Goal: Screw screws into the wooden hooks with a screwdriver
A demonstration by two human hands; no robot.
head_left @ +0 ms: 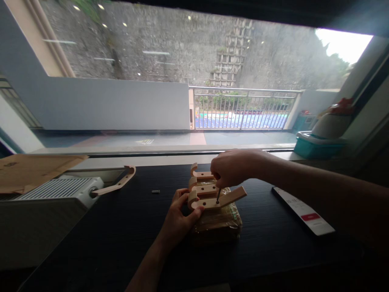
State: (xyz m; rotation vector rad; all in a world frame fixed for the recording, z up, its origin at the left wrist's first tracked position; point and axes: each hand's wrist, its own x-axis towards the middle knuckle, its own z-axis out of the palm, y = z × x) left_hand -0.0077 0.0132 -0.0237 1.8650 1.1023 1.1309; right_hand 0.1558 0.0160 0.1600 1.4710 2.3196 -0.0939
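Note:
Three curved wooden hooks lie side by side across a block wrapped in clear plastic (217,227). My left hand (179,215) grips the curled end of the nearest wooden hook (209,204), thumb in front and fingers behind. Above it, my right hand (235,165) is closed around a screwdriver (219,195); its handle is hidden in my fist. The thin shaft points down into one of the nearest hook's holes. Behind are the middle hook (204,189) and the far hook (202,174), partly covered by my right hand. A loose screw (155,191) lies on the dark table to the left.
Another wooden hook (117,185) rests at the table's left, against a white slatted unit (65,190) with brown cardboard (33,168) on it. A phone (304,213) lies under my right forearm. On the sill at right stands a teal box (316,146), before a wide window.

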